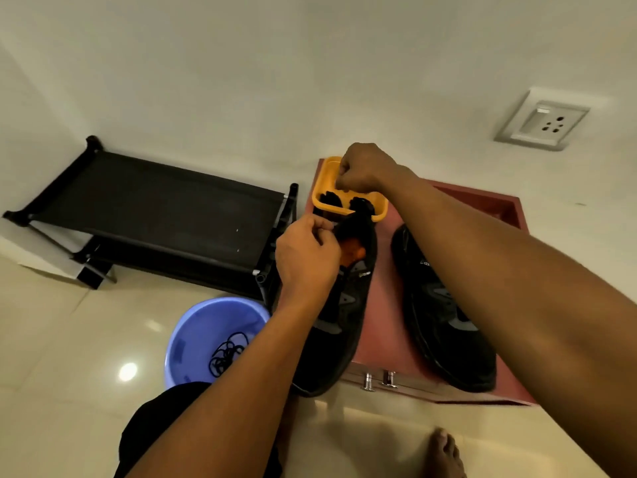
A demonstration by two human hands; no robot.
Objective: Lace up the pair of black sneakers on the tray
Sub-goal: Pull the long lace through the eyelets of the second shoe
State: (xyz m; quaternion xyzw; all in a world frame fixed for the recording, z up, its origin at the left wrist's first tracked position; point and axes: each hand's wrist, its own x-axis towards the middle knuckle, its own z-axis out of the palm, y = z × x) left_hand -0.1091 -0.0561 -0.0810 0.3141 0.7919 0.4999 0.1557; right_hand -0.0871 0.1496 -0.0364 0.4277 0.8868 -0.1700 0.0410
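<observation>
Two black sneakers lie on a red tray [386,305]. The left sneaker [348,305] shows an orange insole and overhangs the tray's front edge. My left hand [306,257] pinches its upper edge near the eyelets. The right sneaker [444,315] lies untouched, partly under my right forearm. My right hand [365,170] is curled into a fist above a small yellow bin [379,210] at the tray's far end. It seems to grip a thin black lace; the lace inside the fist is hidden. Bundled black laces [360,203] lie in the bin.
A blue bucket [196,339] with a loose black lace [227,350] in it stands on the tiled floor to the left. Behind it is a black shoe rack [155,208]. A wall socket [544,122] is at the upper right. My bare foot [444,453] is near the bottom.
</observation>
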